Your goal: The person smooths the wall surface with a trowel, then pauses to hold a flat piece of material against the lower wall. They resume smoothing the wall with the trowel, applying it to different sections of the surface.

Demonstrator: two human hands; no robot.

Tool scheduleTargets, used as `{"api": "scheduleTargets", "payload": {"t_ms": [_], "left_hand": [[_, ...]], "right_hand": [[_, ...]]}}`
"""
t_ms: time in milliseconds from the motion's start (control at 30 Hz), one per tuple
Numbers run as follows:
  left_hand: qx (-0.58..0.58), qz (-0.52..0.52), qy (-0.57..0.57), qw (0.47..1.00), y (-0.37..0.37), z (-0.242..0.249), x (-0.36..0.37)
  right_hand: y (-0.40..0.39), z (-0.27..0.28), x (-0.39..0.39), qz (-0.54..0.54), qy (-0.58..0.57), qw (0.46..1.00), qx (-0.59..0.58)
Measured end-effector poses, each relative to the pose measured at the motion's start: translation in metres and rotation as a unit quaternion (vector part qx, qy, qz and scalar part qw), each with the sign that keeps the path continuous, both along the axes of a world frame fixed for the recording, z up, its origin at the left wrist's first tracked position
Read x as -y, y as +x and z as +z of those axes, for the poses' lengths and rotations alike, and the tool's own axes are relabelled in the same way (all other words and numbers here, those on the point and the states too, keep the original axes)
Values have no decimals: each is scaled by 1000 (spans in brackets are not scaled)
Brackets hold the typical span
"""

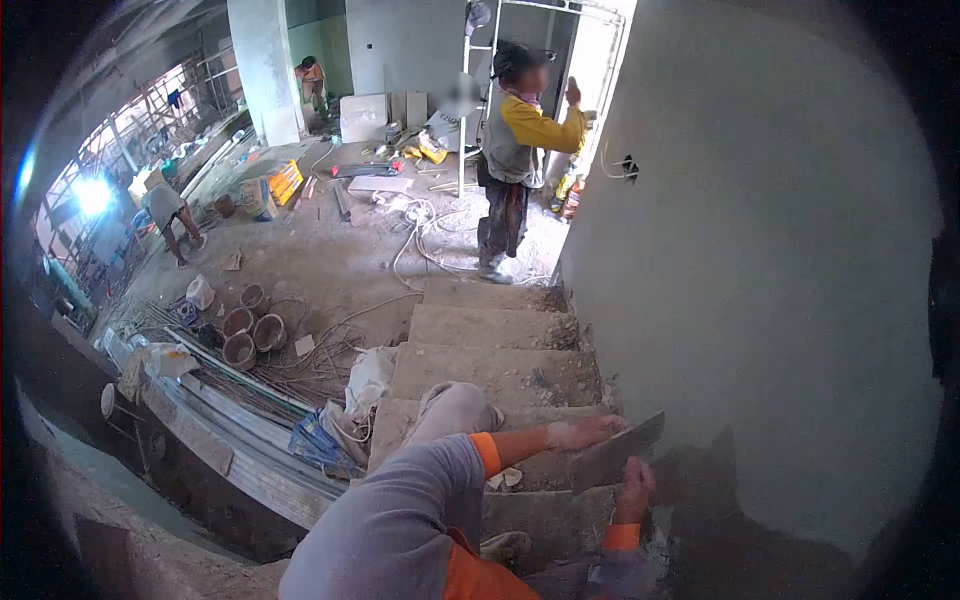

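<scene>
A flat plastering trowel (pixel 620 455) is tilted between my hands, close to the grey plastered wall (pixel 760 250). My right hand (pixel 633 492) is closed on it from the lower side; its handle is hidden from me. At the trowel's upper edge, the fingers of my left hand (pixel 588 432) are bent against the blade. A darker, wet-looking patch of plaster (pixel 700 490) covers the wall's lower part beside my right hand. Below my left forearm, small pale scraps (pixel 506 479) lie on a step.
Dusty concrete stairs (pixel 480 325) descend ahead of me. Buckets (pixel 240 350), rods and a white sack (pixel 370 380) lie at left. A person in yellow sleeves (pixel 510 150) stands by a metal scaffold (pixel 463 130). Two more people bend over farther back. Cables (pixel 420 230) cross the floor.
</scene>
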State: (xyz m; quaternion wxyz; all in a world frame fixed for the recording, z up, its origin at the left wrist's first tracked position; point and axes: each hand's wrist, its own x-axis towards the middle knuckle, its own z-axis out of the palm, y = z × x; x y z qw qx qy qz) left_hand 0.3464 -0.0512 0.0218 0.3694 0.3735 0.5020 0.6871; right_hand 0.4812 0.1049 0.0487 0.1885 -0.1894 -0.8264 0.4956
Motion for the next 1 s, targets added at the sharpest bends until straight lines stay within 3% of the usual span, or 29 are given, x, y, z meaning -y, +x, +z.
{"api": "scheduleTargets", "payload": {"t_ms": [33, 133, 233, 333, 433, 633, 733, 833, 933, 1000], "left_hand": [[28, -1, -5, 1000, 1, -1, -2], [-168, 74, -11, 983, -9, -27, -11], [-60, 79, 22, 995, 3, -2, -3], [62, 27, 52, 996, 0, -2, -4], [77, 45, 121, 989, -7, -30, -15], [-76, 144, 72, 984, -9, -34, -10], [35, 133, 86, 987, -7, -30, -13], [-1, 162, 49, 986, -10, -29, -16], [34, 155, 39, 986, -5, -11, -8], [62, 160, 72, 982, -7, -20, -12]], "right_hand": [[0, 0, -3, 9, 9, 1000, 7], [1, -7, -11, 41, 32, 999, 14], [2, 3, 0, 16, 37, 999, 9], [2, -6, 0, 59, 13, 997, 39], [3, -13, 5, 88, 60, 994, -6], [7, -22, 12, 80, -10, 996, 40], [6, -16, 15, 90, -29, 995, 43], [6, -26, 7, 111, -49, 989, 85], [9, -6, 19, 112, -4, 992, 63], [8, -33, 11, 120, -6, 992, 38]]}}
